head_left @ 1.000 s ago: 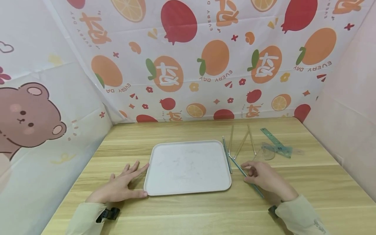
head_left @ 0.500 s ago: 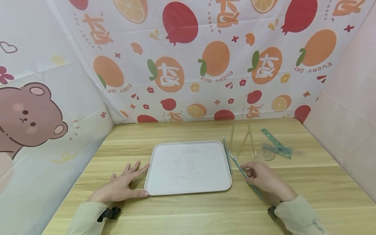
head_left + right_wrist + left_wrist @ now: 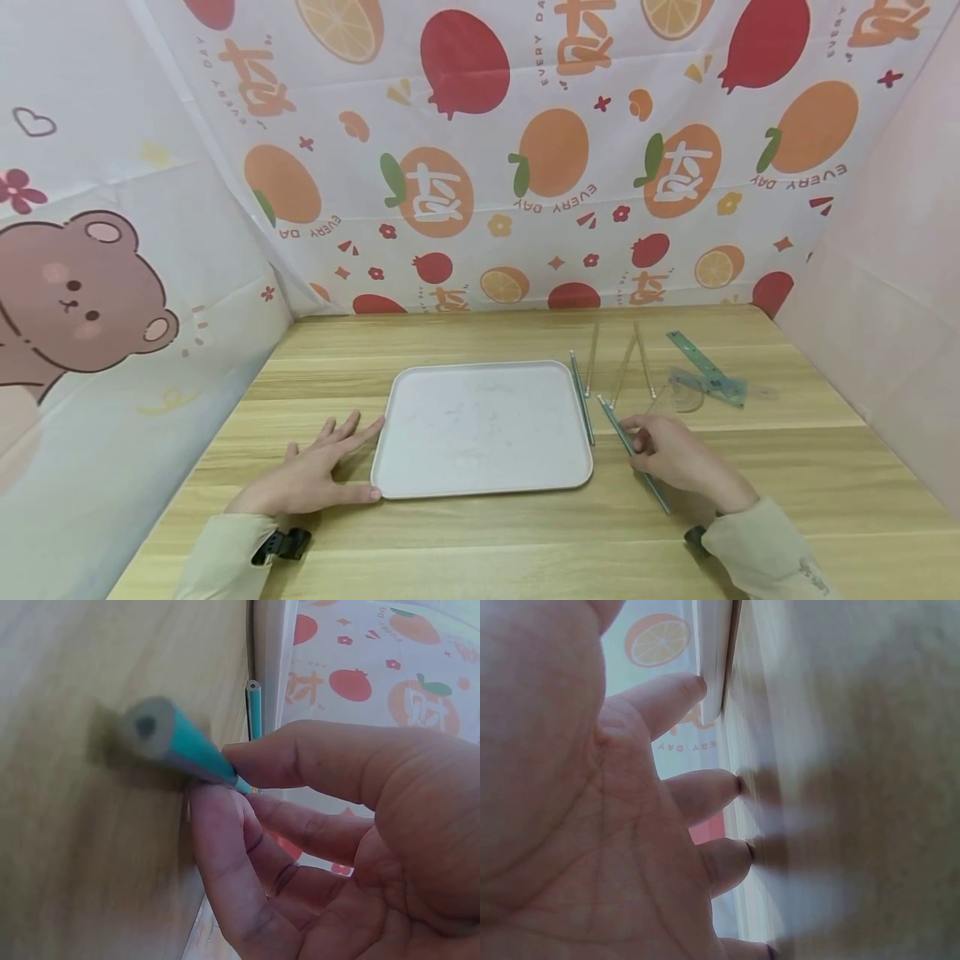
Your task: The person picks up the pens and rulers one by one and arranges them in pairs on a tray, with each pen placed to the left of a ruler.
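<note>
Head view shows a smudged white tray (image 3: 480, 429), its left edge touched by the spread-fingered left hand (image 3: 306, 479); right of it, the right hand (image 3: 678, 458) pinches a teal pencil (image 3: 617, 426); a second teal pencil (image 3: 582, 398) lies alongside.

Left of the right hand (image 3: 675, 454) lie a pencil (image 3: 582, 398), then the tray (image 3: 483, 429); beyond the hand, sticks (image 3: 644, 360), a protractor (image 3: 686, 395), a ruler (image 3: 693, 353).
</note>
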Available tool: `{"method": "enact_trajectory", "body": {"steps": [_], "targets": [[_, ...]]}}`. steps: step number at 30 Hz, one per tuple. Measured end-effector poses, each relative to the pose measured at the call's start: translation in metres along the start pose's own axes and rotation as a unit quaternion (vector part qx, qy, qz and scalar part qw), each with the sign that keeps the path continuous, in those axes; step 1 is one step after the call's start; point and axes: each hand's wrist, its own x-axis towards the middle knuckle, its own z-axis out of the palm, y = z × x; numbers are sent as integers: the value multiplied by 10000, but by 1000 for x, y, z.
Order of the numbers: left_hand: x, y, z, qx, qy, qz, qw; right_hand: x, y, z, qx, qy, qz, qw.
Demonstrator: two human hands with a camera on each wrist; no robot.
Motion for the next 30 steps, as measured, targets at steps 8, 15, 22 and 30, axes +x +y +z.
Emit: {"method": "enact_trajectory", "body": {"steps": [8,15,22,30], "targets": [[0,1,0,-19,1,-20,10000,1,2,-4,560,-227,240,9979],[-1,0,0,41,53,4,10000,3,7,-11,1054,-611,261,9922],[-1,-1,0,75,54,-13,10000,5,13,-15,1366,-842,240,9867],[-1,-1,1,34,43,-16,10000,7,20,-15,1779,-814,448,9797]]}}
